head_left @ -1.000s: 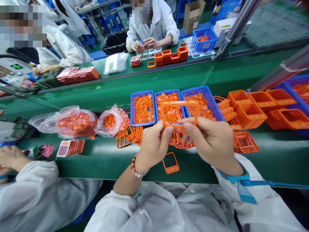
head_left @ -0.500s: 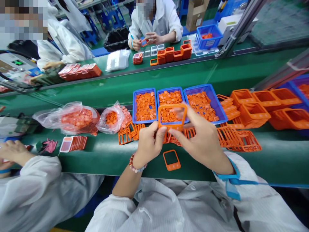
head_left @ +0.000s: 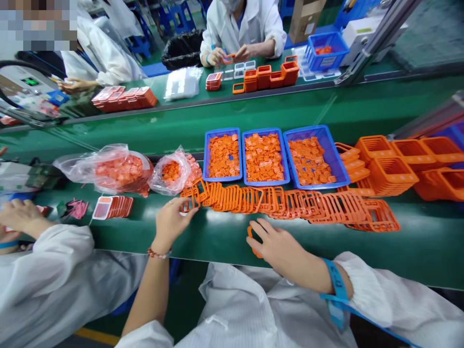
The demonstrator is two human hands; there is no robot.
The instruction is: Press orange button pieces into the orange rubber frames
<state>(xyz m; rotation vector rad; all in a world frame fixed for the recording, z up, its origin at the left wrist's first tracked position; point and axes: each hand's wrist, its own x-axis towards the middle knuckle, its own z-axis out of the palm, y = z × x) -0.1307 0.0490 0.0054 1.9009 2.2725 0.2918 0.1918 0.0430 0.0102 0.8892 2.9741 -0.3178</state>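
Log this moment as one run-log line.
left hand: on orange plastic frames | right hand: on orange plastic frame | surface: green conveyor belt

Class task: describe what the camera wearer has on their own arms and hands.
The left hand is ungloved, with a red beaded bracelet at the wrist; the right hand is ungloved, with a blue wristband. Both arms emerge from white coat sleeves.

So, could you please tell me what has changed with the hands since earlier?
Both hands came down and no longer hold a frame up. The left hand touches the end of the orange plastic frame row; the right hand rests on a single orange frame on the green conveyor belt. The three blue trays stayed put.
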